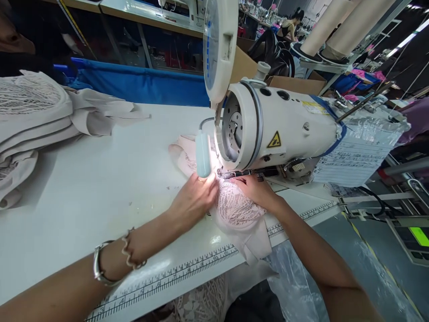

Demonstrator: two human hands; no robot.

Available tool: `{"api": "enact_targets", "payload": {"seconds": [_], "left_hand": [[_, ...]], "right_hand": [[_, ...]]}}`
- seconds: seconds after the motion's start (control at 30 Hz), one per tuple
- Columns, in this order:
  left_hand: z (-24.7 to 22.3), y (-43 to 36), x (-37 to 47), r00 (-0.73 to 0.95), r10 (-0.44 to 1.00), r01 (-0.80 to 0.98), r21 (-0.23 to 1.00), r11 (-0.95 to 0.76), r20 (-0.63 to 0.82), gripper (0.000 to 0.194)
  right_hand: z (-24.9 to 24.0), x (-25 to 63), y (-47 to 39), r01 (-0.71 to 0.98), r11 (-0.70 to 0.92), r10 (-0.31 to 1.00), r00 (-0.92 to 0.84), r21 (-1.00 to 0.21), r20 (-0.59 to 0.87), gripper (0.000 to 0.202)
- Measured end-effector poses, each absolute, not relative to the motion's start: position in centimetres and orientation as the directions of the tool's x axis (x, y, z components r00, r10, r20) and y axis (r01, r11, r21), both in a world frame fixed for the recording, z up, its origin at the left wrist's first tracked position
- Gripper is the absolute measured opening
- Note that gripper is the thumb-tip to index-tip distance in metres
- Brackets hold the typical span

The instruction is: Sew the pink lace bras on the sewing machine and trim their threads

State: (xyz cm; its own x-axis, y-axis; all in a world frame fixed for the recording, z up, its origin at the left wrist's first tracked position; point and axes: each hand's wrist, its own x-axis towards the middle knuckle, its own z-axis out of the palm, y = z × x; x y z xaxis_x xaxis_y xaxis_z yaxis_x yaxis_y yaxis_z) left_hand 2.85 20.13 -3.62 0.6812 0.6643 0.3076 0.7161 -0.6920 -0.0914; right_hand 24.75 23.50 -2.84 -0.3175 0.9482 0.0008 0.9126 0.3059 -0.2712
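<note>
A pale pink bra [238, 205] with a strappy lace cup lies under the head of a white sewing machine [284, 123], its near end drooping over the table edge. My left hand [197, 197] is closed, fingertips pinching the fabric just left of the needle area. On the other side, my right hand [256, 191] grips the upper edge of the cup, its fingertips partly hidden beneath the machine. A light blue lamp [203, 154] hangs right above my left fingers and lights the fabric. More pink fabric [184, 154] spreads behind the lamp.
Stacked beige bra pieces [36, 120] lie at the table's left. A printed ruler [187, 273] runs along the front edge of the white table [134, 170]. Another lace piece [208, 302] rests below that edge. Thread cones [355, 27] stand at back right; a person [290, 27] sits far behind.
</note>
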Motion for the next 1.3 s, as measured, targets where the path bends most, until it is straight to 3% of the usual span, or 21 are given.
{"api": "enact_targets", "payload": {"seconds": [0.07,0.13,0.2,0.3,0.43,0.67,0.87,1.13,1.3], "left_hand": [[-3.7,18.5,3.8,0.668,0.693,0.738,-0.123,-0.664,0.271,0.033],[-4.0,17.3,4.5,0.641,0.722,0.765,-0.135,-0.630,0.261,0.042],[-4.3,16.6,4.9,0.636,0.716,0.769,-0.153,-0.621,0.288,0.051],[-4.7,16.8,4.9,0.655,0.655,0.746,-0.187,-0.639,0.377,0.042],[-4.9,17.4,4.6,0.660,0.589,0.728,-0.201,-0.656,0.467,0.038],[-4.9,18.0,3.8,0.713,0.581,0.682,-0.195,-0.705,0.393,0.039],[-5.0,19.2,2.2,0.732,0.569,0.639,-0.090,-0.764,0.374,0.042],[-5.2,21.1,0.5,0.709,0.636,0.594,0.229,-0.771,0.304,0.045],[-3.3,22.5,-0.5,0.715,0.669,0.602,0.308,-0.736,0.202,0.042]], "right_hand": [[-3.4,24.9,23.7,0.926,0.299,0.953,-0.304,-0.231,0.016,0.022],[-3.8,25.4,23.6,0.912,0.353,0.935,-0.350,-0.209,0.056,0.009],[-3.9,26.0,23.4,0.856,0.464,0.885,-0.455,-0.228,0.097,0.032],[-4.0,26.6,22.9,0.760,0.610,0.791,-0.600,-0.223,0.122,0.060],[-4.1,26.7,22.6,0.739,0.661,0.751,-0.650,-0.131,0.118,0.068],[-4.3,26.6,22.6,0.720,0.688,0.724,-0.674,-0.090,0.145,0.069],[-5.0,26.5,22.6,0.725,0.674,0.738,-0.665,-0.141,0.113,0.067],[-5.3,26.3,22.6,0.718,0.679,0.734,-0.667,-0.151,0.130,0.056],[-4.6,25.9,22.4,0.730,0.668,0.744,-0.657,-0.144,0.123,0.048]]}}
